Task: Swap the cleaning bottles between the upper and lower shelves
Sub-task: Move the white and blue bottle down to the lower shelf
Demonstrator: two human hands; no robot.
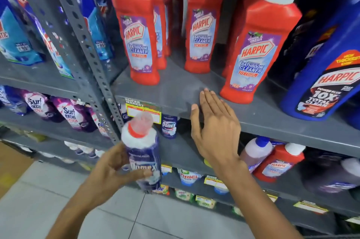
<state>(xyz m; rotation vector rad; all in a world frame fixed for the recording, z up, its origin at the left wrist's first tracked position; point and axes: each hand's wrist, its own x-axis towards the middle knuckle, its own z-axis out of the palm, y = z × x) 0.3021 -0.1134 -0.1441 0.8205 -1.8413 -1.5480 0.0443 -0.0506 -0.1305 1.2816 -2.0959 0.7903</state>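
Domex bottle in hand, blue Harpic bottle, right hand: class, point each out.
Domex bottle [143, 162]: head view, label.
blue Harpic bottle [321, 82]: head view, front label.
right hand [214, 127]: head view, back of hand.

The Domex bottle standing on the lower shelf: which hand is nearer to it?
Right. The right hand is open just beside the shelf Domex bottle, on its right. The left hand is lower, gripping another Domex bottle.

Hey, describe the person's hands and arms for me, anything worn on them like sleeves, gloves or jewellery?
Both are bare. The left hand and right hand wear no gloves, and no rings, watch or bracelet show. Both forearms are uncovered down to the frame's bottom edge, with no sleeve in view. Fingernails are short and unpainted.
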